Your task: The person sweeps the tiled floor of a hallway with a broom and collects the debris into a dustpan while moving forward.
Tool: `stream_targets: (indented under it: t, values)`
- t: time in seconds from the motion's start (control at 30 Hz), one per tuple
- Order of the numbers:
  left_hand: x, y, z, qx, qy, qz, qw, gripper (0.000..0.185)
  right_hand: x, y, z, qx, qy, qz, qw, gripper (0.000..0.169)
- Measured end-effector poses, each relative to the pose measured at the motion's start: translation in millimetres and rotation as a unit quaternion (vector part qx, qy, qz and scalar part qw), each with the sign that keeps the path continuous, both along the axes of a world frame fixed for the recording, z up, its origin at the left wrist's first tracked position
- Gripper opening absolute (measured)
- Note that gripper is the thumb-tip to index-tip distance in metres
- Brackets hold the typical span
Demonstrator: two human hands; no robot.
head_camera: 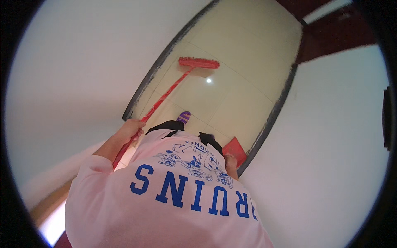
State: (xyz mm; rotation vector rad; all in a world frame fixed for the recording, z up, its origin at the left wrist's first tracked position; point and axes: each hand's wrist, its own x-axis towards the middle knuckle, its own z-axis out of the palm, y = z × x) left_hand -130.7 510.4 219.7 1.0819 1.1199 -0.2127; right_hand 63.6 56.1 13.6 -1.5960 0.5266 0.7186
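My left hand is wrapped around the red handle of a broom, at the left of my body. The handle slants forward across the floor to a wide red broom head with red bristles along its far edge. Low beside my right thigh, my right hand grips a red dustpan. The dustpan's handle is hidden by the hand, and its pan is close to the right-hand baseboard.
Glossy cream floor tiles reflect a bright light. Dark baseboards run along both white walls. A dark red door frame stands at the far right. My foot in a purple sandal is behind the broom head.
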Motion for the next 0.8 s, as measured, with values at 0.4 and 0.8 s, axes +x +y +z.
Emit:
stream_targets:
  t: [0.4, 0.8]
  values:
    - [-139, -142, 22, -0.021, 0.124, 0.221, 0.967, 0.014, 140, 82, 38, 0.026, -0.054, 0.192, 0.98, 0.014]
    - [-48, -124, 12, -0.141, -0.061, 0.391, 0.908, 0.01, 15, 192, 221, 0.213, -0.199, 0.622, 0.727, 0.038]
